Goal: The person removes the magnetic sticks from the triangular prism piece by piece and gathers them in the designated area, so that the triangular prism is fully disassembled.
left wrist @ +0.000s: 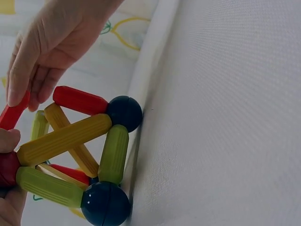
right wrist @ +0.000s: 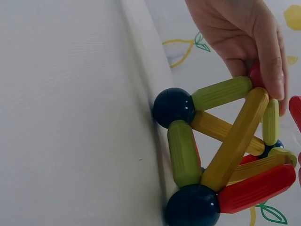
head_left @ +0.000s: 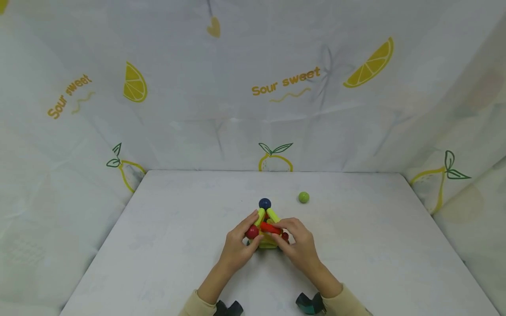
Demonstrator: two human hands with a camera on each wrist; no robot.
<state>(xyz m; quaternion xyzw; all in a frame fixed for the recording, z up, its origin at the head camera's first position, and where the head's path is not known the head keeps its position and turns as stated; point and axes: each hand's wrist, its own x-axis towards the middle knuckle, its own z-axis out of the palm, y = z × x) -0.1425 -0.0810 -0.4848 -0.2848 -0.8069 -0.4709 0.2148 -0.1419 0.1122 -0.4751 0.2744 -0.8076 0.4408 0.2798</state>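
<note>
On the white counter [head_left: 166, 254], near its middle, stands a framework [head_left: 268, 241] of coloured rods [right wrist: 237, 138] and balls [right wrist: 192, 205]. The right hand [head_left: 300, 245] has its grip narrowed to a pinch on a red rod [head_left: 270, 228]; the left hand [head_left: 238, 245] has its grip curled round a red ball [head_left: 252, 231] at the framework's left corner. A green ball [head_left: 303, 197] lies beyond, well apart.

The balls [left wrist: 105, 204] look like smooth, glossy plastic, the sticks [right wrist: 236, 139] like ridged, duller plastic, the tabletop [left wrist: 225, 113] matt and finely grained, the curtain [head_left: 197, 105] creased cloth.
</note>
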